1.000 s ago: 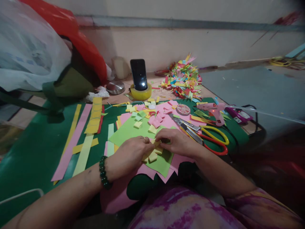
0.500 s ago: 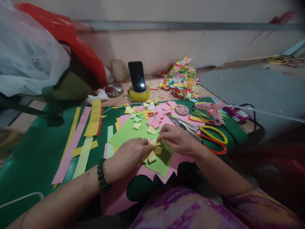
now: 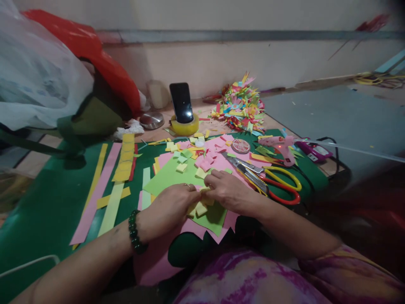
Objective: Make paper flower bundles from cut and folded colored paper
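My left hand (image 3: 167,207), with a ring and a dark bead bracelet on the wrist, meets my right hand (image 3: 226,191) over a light green paper sheet (image 3: 172,175). Both hands pinch one small yellow paper square (image 3: 205,189) between their fingertips. More yellow squares (image 3: 199,209) lie just under the hands on the green sheet. A pink sheet (image 3: 158,259) lies beneath it, on a dark green sheet (image 3: 47,207).
Scissors with red and yellow handles (image 3: 278,185) and a utility knife (image 3: 253,177) lie right of my right hand. A pink glue gun (image 3: 281,145), a phone standing in a tape roll (image 3: 182,107), a heap of coloured paper pieces (image 3: 242,105), paper strips (image 3: 107,185) and plastic bags (image 3: 41,71) surround the work.
My right hand has slid slightly left and closer to my left hand, so the fingertips now meet on the yellow square. The left hand has barely moved.
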`<state>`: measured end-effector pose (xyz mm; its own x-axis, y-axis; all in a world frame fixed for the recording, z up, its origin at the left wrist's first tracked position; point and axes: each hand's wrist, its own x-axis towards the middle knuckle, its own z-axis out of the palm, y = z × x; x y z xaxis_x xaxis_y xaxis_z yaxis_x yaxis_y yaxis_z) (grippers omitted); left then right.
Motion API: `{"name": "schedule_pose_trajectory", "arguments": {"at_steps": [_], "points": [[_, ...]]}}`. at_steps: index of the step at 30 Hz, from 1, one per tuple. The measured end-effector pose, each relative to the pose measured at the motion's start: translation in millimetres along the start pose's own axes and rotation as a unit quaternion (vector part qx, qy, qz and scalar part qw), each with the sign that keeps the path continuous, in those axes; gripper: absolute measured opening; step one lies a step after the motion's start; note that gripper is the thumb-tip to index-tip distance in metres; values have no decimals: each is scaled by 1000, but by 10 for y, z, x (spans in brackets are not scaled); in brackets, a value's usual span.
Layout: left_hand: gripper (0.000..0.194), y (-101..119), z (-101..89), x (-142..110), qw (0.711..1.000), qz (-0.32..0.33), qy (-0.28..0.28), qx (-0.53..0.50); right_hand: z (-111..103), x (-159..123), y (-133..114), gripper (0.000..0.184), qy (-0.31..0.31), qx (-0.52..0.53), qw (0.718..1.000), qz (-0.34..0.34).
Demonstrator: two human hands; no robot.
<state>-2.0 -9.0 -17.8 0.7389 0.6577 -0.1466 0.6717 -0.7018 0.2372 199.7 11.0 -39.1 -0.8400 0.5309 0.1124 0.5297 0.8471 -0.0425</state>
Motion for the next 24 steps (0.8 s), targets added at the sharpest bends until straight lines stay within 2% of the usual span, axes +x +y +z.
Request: {"name": "schedule_pose_trajectory", "arguments": {"at_steps": [3, 5, 7, 10, 13, 15, 18, 21, 24], "points": [[34, -13, 10, -15, 1000, 12, 20, 0, -10, 10, -35, 9, -14, -10, 1000, -8], [34, -10, 6, -20, 1000, 9, 27, 8, 0, -4, -26, 9, -1, -7, 1000, -11], [28, -4, -2, -21, 1000, 1, 26, 18, 13, -38, 10, 14, 42, 2, 999, -15], [18, -1, -8, -19, 999, -4, 16, 29, 4, -110, 78, 24, 138, 24, 990, -11], [17, -12, 2, -24, 999, -5, 21, 27, -38, -158, 103, 25, 189, 42, 980, 46], [18, -20, 11, -30, 999, -1, 29, 19, -64, -160, 82, 20, 167, 61, 978, 111], [20, -16, 9, -32, 1000, 6, 21, 18, -80, -134, 24, 13, 84, 106, 973, 188], [21, 4, -7, -23, 1000, -1, 6, 25, -73, -109, -7, 19, 40, 145, 969, 197], [22, 17, -10, -13, 1000, -8, -1, 28, -57, -105, 9, 24, 39, 177, 966, 184]]}}
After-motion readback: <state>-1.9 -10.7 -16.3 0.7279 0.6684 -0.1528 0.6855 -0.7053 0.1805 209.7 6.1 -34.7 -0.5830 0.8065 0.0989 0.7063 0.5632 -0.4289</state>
